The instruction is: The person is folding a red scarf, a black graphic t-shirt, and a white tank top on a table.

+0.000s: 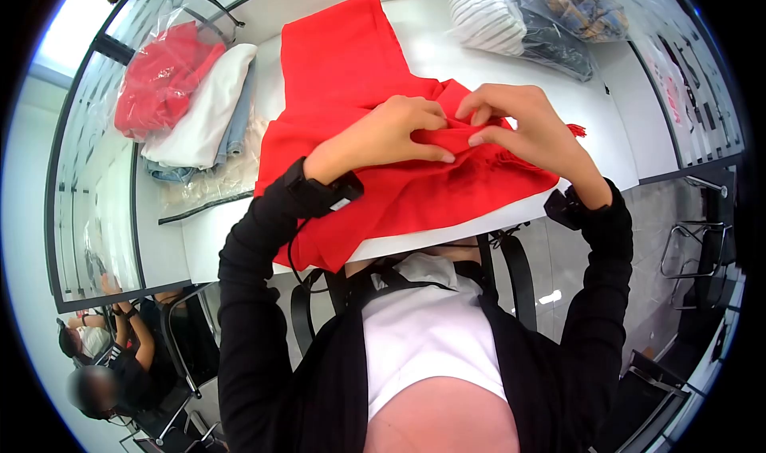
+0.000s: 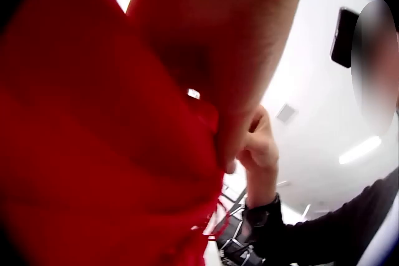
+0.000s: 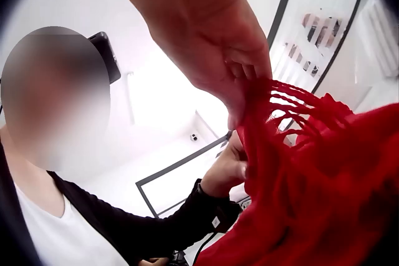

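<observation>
A large red cloth [image 1: 343,70] with fringe lies over the white table, its near part bunched and hanging past the front edge. The left hand [image 1: 391,134] pinches a raised fold of it between thumb and fingers. Just to the right, the right hand [image 1: 531,126] grips the same fold with curled fingers. In the right wrist view, the right hand [image 3: 218,48] holds the cloth beside its twisted red tassels [image 3: 299,107], with the left hand [image 3: 224,169] close below. Cloth fills much of the left wrist view and partly hides the left fingertips.
Bagged red clothing [image 1: 163,78], a white garment [image 1: 199,110] and folded denim [image 1: 235,134] lie at the table's left. Bagged striped clothing [image 1: 483,14] and other bagged clothes [image 1: 574,10] are at the back right. Clear panels border both sides. Other people sit at lower left.
</observation>
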Action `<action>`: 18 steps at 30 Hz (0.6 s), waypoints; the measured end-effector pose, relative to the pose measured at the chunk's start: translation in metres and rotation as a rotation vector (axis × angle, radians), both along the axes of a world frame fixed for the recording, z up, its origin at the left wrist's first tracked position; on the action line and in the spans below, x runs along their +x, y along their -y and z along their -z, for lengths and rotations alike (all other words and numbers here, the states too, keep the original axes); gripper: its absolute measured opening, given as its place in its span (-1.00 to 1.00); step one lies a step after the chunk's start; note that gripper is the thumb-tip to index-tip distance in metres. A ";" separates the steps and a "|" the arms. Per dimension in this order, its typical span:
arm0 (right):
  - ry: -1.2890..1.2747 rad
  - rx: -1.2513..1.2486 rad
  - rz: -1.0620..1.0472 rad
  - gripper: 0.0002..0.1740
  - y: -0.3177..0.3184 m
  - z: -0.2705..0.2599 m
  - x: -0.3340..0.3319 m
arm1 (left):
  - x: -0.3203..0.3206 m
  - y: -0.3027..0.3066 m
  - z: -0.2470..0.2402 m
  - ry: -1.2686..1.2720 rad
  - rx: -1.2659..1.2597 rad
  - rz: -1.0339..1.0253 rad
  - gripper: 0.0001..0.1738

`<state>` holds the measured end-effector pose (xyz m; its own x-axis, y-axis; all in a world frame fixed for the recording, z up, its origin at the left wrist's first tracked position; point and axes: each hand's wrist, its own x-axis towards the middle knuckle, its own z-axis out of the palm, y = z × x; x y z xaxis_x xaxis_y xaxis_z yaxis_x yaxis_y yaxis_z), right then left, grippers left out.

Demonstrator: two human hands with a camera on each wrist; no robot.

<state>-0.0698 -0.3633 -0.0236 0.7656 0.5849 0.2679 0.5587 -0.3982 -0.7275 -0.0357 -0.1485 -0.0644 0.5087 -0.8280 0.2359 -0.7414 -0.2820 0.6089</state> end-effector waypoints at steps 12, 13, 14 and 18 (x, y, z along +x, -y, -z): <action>0.188 -0.245 0.163 -0.71 0.047 -0.031 -0.039 | 0.004 -0.053 -0.008 0.108 0.375 0.047 -0.65; 0.212 -0.274 0.196 -0.74 0.053 -0.030 -0.040 | 0.004 -0.061 -0.011 0.034 0.385 0.051 -0.64; 0.219 -0.259 0.235 -0.75 0.062 -0.027 -0.040 | 0.005 -0.068 -0.010 0.020 0.356 0.080 -0.60; 0.264 -0.389 0.375 -0.78 0.093 -0.028 -0.039 | -0.005 -0.096 -0.026 -0.108 0.557 0.003 -0.58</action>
<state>-0.1089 -0.4559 0.0042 0.8754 0.3811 0.2973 0.4706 -0.8123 -0.3446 -0.0409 -0.0522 -0.0380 0.5030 -0.8141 -0.2903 -0.6843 -0.5803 0.4416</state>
